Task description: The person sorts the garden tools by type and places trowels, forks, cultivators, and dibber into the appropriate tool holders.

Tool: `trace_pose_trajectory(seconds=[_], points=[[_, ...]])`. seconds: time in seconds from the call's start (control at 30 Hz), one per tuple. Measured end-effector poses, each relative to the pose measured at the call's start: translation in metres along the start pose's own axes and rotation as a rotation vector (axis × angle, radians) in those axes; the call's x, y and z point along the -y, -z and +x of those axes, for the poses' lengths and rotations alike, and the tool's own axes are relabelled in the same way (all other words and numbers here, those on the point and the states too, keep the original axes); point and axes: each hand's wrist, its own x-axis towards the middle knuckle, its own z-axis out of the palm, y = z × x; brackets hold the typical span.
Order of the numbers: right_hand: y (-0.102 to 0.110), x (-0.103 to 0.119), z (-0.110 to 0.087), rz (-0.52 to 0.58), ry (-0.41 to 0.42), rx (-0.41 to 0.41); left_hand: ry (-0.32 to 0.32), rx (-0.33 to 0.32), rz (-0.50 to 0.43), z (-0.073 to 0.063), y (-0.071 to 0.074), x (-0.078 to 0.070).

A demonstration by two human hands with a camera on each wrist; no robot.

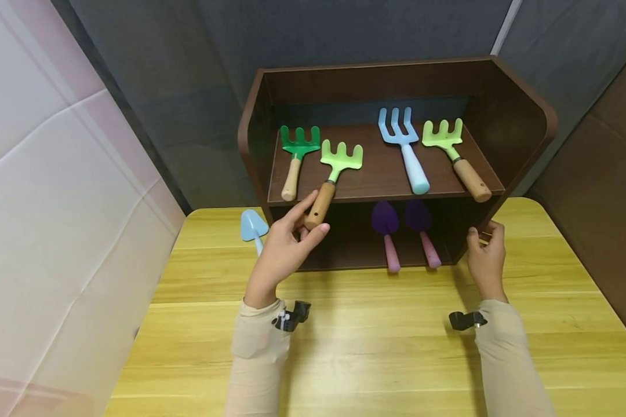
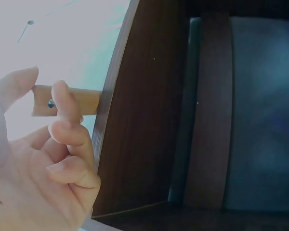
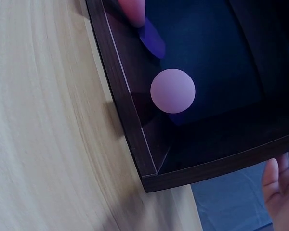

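A light green hand rake (image 1: pixel 342 159) has its wooden handle (image 1: pixel 320 205) between the thumb and fingers of my left hand (image 1: pixel 284 249). Its tines are over the upper shelf board, and the handle juts past the front edge. The left wrist view shows the handle end (image 2: pixel 42 100) pinched beside the shelf wall. To its left lies a dark green rake (image 1: pixel 299 149) with a pale wooden handle. My right hand (image 1: pixel 487 260) is at the brown shelf's right side (image 1: pixel 521 110); in the right wrist view its relaxed fingertips (image 3: pixel 270 168) touch the outside of that wall.
On the upper board also lie a light blue fork (image 1: pixel 399 133) and another light green rake (image 1: pixel 443 136). Two purple trowels (image 1: pixel 385 219) with pink handles rest on the lower board. A light blue trowel (image 1: pixel 253 225) is on the wooden table (image 1: pixel 386 347), left of the shelf.
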Motion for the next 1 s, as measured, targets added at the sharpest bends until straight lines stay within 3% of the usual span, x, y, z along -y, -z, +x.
trace_pose_trajectory(seconds=[0.33,0.63,1.0], points=[[0.003,-0.002,0.003,0.028,-0.058,0.011,0.01,-0.019,-0.066,0.007,-0.007,0.0],[0.007,0.004,0.006,0.155,-0.051,0.016,0.023,-0.015,-0.102,0.01,-0.008,-0.001],[0.009,0.001,0.008,0.146,-0.054,0.047,0.042,0.001,-0.115,0.013,-0.008,0.0]])
